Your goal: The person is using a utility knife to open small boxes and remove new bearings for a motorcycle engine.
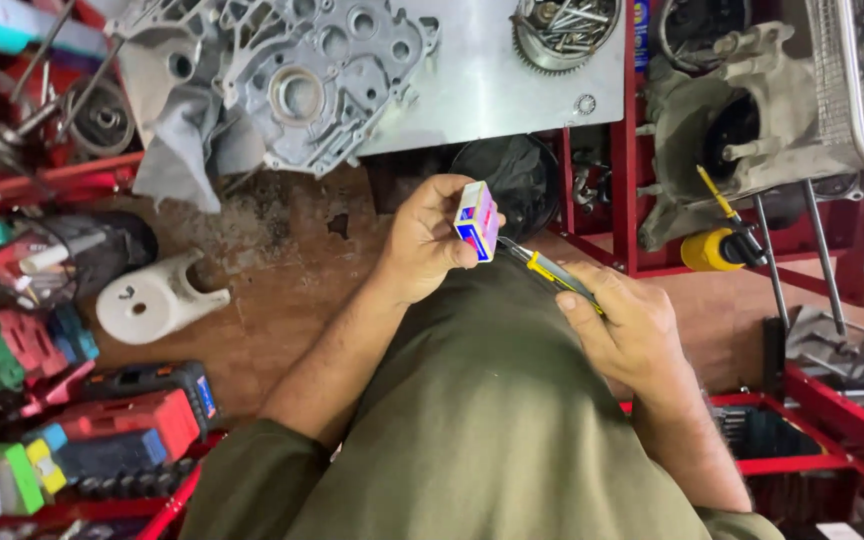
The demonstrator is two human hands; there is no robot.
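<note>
**Small box and a tool held over the lap in a cluttered workshop**

A grey metal bench [512, 90] fills the top of the view, carrying a cast engine casing [312, 80] and a round gear-edged dish of bolts [562, 32]. Below it lies a worn brown floor [282, 290], with a white moulded plastic part [152, 298] and red and green power-tool cases [102, 430] to one side. A red metal rack [624, 200] stands on the other side, holding another grey casting [722, 130] and a yellow-handled screwdriver [717, 245].

The small box [477, 220] is a little carton, white with blue and red-pink panels, standing upright. The left hand [430, 240] grips it by the fingertips, thumb on the near face, raised above the olive-clad lap.

The right hand [632, 325] is closed around a slim tool with a yellow and grey shaft [550, 270], whose tip reaches to just beside the box's lower edge; whether it touches cannot be told.
</note>
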